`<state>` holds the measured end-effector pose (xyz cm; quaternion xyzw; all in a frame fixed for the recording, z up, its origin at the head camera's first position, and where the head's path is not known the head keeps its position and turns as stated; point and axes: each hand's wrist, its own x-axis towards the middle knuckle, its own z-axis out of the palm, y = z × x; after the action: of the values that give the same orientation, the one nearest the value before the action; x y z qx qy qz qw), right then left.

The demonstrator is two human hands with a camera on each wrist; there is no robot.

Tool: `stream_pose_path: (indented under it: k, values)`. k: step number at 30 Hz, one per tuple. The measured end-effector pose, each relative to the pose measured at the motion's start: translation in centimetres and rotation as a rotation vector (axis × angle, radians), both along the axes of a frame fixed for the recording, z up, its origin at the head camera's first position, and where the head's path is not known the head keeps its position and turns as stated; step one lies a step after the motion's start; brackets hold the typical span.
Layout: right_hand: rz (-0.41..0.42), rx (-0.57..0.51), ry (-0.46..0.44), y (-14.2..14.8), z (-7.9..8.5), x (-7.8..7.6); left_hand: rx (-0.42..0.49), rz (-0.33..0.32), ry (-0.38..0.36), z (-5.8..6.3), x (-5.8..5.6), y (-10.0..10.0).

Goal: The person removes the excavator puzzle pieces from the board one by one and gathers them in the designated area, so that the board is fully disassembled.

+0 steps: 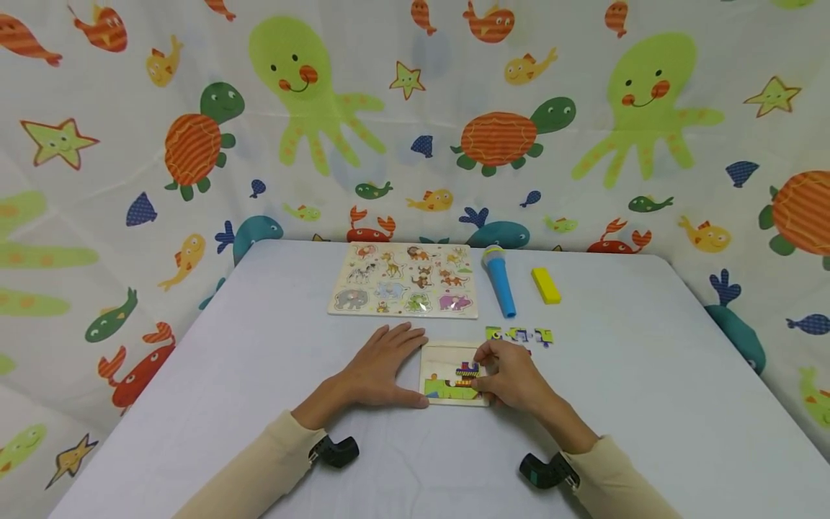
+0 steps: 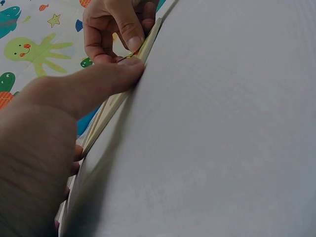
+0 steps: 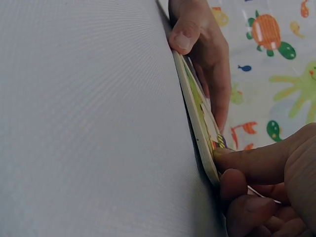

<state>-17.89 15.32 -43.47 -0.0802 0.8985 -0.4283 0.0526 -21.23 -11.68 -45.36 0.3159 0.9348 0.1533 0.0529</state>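
A small wooden puzzle board (image 1: 447, 353) lies on the table, partly filled with green, yellow and purple pieces along its lower part. My left hand (image 1: 382, 367) is spread at the board's left side, its thumb resting at the near left corner. At the right side, my right hand (image 1: 515, 375) bends its fingers over the edge and pinches a puzzle piece between thumb and forefinger, mostly hidden by the fingers. In the right wrist view the right thumb (image 3: 247, 160) presses at the board's surface. Loose puzzle pieces (image 1: 520, 335) lie just beyond the right hand.
Behind the small board lies a larger animal puzzle (image 1: 403, 281). To its right are a blue toy microphone (image 1: 499, 282) and a yellow block (image 1: 546, 285). A curtain printed with sea animals (image 1: 389, 130) hangs behind the white table (image 1: 279, 324).
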Motion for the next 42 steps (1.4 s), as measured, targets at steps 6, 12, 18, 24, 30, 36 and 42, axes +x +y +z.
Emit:
stream_pose_path:
  k: [6, 12, 18, 24, 30, 36, 42]
  values:
    - [0.017, 0.029, 0.024, -0.01, -0.22, -0.03, 0.000, 0.006, -0.005, -0.06, 0.15, -0.05]
    - [0.045, 0.023, 0.031, 0.00, -0.29, -0.16, -0.001, 0.012, -0.010, -0.22, 0.15, -0.13]
    - [0.097, 0.031, 0.053, 0.13, -0.44, -0.36, 0.009, 0.005, 0.002, -0.45, 0.01, -0.22]
    - [0.141, 0.030, 0.046, 0.53, -0.52, -0.51, 0.001, 0.002, 0.033, -0.60, -0.19, -0.25]
    - [0.151, -0.014, 0.030, 0.75, -0.40, -0.48, 0.012, 0.001, 0.024, -0.43, -0.11, -0.27]
    - [0.110, -0.046, 0.039, 0.68, -0.20, -0.42, 0.006, 0.002, 0.022, -0.36, -0.08, -0.26]
    - [0.017, -0.141, 0.024, 0.90, 0.11, -0.22, 0.007, -0.003, 0.018, -0.33, -0.09, -0.12]
